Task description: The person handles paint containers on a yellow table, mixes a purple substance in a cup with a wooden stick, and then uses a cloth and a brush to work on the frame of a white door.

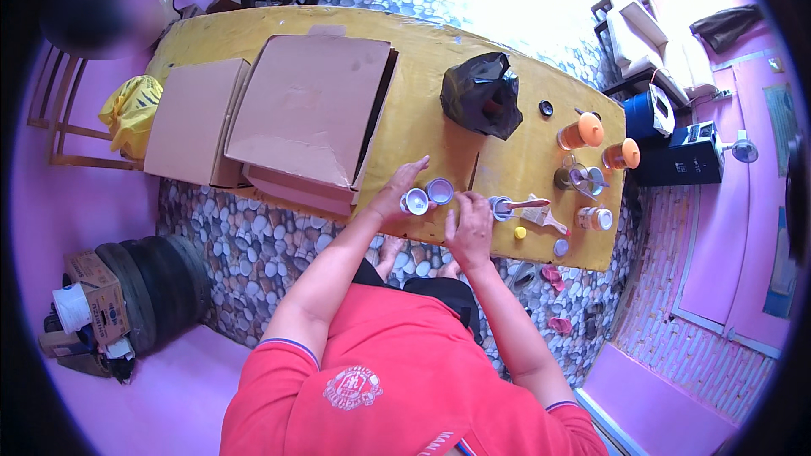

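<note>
Over the front edge of the yellow table (414, 110), my left hand (393, 194) is open, its fingers stretched away from me. Beside its palm is a small round can (414, 202) with a pale top; whether the hand grips it is unclear. Just right of that can lies a round lid or shallow tin (439, 192). My right hand (470, 226) hovers with fingers apart and nothing visible in them, left of an open can (500, 209). A brush with a wooden handle (530, 203) rests across that can's rim. Another wide, pale brush (543, 218) lies beside it.
Cardboard boxes (304, 105) cover the table's left part. A black plastic bag (481, 97) stands at the far middle. To the right are orange-lidded mugs (581, 131), a glass cup (564, 177), a jar (594, 218), a yellow cap (519, 233) and a pale disc (561, 247).
</note>
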`<state>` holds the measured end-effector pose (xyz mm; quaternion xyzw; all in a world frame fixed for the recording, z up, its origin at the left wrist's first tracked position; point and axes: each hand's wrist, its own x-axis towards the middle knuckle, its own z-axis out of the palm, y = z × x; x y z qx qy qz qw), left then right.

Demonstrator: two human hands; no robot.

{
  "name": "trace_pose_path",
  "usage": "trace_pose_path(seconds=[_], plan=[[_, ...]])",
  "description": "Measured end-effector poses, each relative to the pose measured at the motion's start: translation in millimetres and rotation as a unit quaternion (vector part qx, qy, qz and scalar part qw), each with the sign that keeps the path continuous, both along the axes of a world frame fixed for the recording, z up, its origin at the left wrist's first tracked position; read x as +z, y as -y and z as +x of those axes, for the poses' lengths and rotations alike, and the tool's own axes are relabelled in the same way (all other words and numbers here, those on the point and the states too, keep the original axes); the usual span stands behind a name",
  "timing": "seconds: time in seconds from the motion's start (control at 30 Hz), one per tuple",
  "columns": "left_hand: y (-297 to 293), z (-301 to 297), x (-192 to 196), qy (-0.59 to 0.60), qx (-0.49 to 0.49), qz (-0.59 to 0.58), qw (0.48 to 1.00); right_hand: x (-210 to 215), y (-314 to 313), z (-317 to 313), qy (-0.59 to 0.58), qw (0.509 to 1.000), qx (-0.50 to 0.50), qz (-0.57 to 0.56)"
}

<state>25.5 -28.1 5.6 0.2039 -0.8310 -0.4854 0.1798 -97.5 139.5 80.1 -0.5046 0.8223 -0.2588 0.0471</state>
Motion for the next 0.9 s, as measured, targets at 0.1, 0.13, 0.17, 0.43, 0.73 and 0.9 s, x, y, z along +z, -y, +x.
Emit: trace_pose_path(seconds=[0.1,0.13,0.17,0.43,0.73,0.9], plan=[[5.0,-2.7,-2.6,-0.018,-0.016,-0.021,0.999,23.2,4.9,10.3,0.030,0.988,0.140,-0.058],[4.6,-3.7,-3.9,-0.018,-0.016,-0.020,0.999,23.8,7.4,13.7,0.033,0.986,0.149,-0.061],[6.0,-5.3,-3.7,-0.016,-0.015,-0.029,0.999,22.4,9.2,14.7,0.033,0.986,0.150,-0.063],[9.8,-11.6,2.2,0.005,-0.011,-0.043,0.999,12.2,19.0,14.6,0.030,0.984,0.143,-0.101],[9.6,-10.1,12.5,0.002,0.002,-0.022,1.000,-15.5,17.4,7.5,0.510,0.829,-0.166,-0.156],[5.6,-1.9,19.5,0.027,0.030,-0.041,0.998,-17.2,12.5,-7.8,0.626,0.739,-0.227,-0.099]])
